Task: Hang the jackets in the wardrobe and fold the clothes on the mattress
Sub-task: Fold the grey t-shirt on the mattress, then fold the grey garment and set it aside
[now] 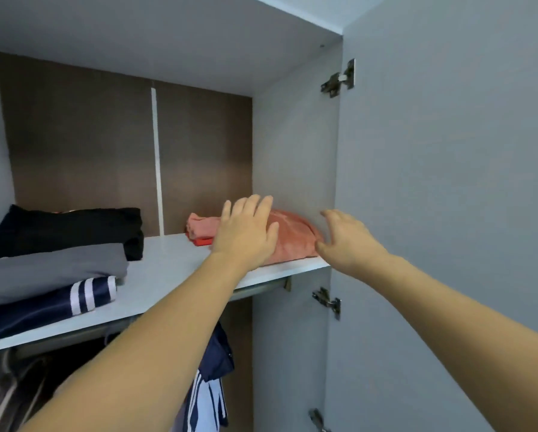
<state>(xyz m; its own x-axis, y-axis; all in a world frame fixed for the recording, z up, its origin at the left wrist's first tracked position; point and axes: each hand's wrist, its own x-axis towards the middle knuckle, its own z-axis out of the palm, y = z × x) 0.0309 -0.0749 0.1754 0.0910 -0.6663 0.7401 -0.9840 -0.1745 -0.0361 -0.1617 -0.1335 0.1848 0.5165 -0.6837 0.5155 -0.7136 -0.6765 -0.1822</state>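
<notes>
The fingers (255,207) of the left hand (245,232) lie straight on the folded pink garment (292,241), while the right hand (345,238) is spread loosely at its right end, gripping nothing. The garment sits at the shelf (168,269) front edge against the wardrobe's side wall (292,151); a careless withdrawal could drag it off. Folded dark clothes (58,260) are stacked well apart on the left; jackets (211,385) hang below.

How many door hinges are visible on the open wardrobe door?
3: the top hinge beside the upper compartment, the middle hinge just below the shelf, the bottom hinge at the frame's lower edge, partly cut off. More may lie below.
</notes>
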